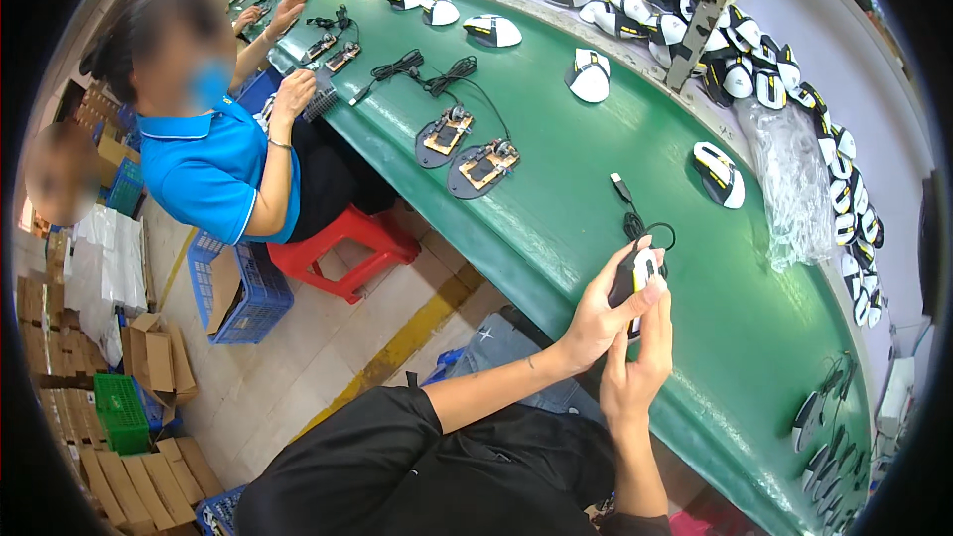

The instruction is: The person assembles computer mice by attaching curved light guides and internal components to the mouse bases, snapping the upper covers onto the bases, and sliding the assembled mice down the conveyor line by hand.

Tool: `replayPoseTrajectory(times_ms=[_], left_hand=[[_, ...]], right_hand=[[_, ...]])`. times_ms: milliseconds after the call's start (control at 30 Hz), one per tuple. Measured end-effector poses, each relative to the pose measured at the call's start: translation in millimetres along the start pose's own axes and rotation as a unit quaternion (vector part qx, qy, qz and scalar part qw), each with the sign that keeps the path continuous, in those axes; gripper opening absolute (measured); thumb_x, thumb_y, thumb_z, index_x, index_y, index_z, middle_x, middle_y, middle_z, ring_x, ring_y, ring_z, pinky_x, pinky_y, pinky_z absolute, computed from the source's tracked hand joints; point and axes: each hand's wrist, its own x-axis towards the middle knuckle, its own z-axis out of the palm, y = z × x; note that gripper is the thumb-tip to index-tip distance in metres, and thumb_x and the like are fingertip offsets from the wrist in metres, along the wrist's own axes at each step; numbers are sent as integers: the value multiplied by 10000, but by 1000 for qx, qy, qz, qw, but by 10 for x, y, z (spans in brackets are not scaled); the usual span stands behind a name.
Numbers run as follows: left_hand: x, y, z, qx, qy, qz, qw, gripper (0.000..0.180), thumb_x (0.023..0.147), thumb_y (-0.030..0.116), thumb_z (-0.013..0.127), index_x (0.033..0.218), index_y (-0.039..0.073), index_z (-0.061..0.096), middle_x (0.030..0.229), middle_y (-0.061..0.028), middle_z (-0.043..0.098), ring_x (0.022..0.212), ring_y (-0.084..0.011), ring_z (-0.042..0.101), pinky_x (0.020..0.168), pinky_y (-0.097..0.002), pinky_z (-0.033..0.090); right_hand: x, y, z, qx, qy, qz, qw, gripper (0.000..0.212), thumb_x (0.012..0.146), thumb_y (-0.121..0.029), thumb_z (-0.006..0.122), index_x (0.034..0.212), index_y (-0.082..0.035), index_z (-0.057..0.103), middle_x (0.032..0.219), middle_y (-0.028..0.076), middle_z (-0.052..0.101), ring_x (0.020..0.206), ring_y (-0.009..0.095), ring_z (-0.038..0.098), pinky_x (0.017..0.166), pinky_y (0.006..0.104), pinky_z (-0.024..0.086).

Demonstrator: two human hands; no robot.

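Note:
Both of my hands are closed around a black and white computer mouse (644, 266) with a yellow accent, held above the near edge of the green bench. My left hand (596, 316) grips its left side, thumb across the lower part. From the other side my right hand (642, 362) wraps the near end; palms and fingers hide much of the mouse. A black cable (633, 226) bunches just beyond it, its plug (620, 189) on the bench. Farther left lie two mouse bases with exposed circuit boards (483, 168). A white mouse shell (719, 176) sits to the right.
More shells (589, 77) line the green bench (556, 174). Many are heaped behind a metal post (707, 20), near clear plastic bags (789, 184). Dark mouse bases (819, 462) lie at lower right. On the left, a co-worker in a blue shirt (204, 174) sits on a red stool (342, 250).

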Motion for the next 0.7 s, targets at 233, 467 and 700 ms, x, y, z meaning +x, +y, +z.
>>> replayPoseTrajectory(times_ms=[233, 467, 700], left_hand=[[79, 98, -143, -128, -21, -46, 991, 662, 926, 147, 570, 1466, -72, 256, 1473, -182, 401, 1380, -250, 384, 1135, -380, 338], [104, 254, -244, -31, -70, -31, 997, 470, 883, 155, 635, 1281, -64, 514, 1192, -197, 633, 1109, -240, 628, 985, -376, 498], [80, 124, -361, -150, -58, -96, 982, 260, 820, 89, 708, 1058, 24, 624, 1040, -160, 679, 971, -210, 667, 893, -352, 549]], right_hand=[[78, -114, -45, 191, -21, 101, 976, 540, 877, -58, 629, 1380, 48, 464, 1462, 251, 401, 1272, 336, 479, 1048, 435, 385], [127, 7, -322, 361, -73, 249, 895, 698, 695, 3, 834, 1301, 75, 495, 1142, 126, 632, 1043, 194, 626, 927, 319, 493], [-19, -35, -220, 351, -57, 205, 912, 547, 779, -36, 778, 1259, 52, 532, 1151, 109, 627, 1017, 143, 606, 887, 282, 483]])
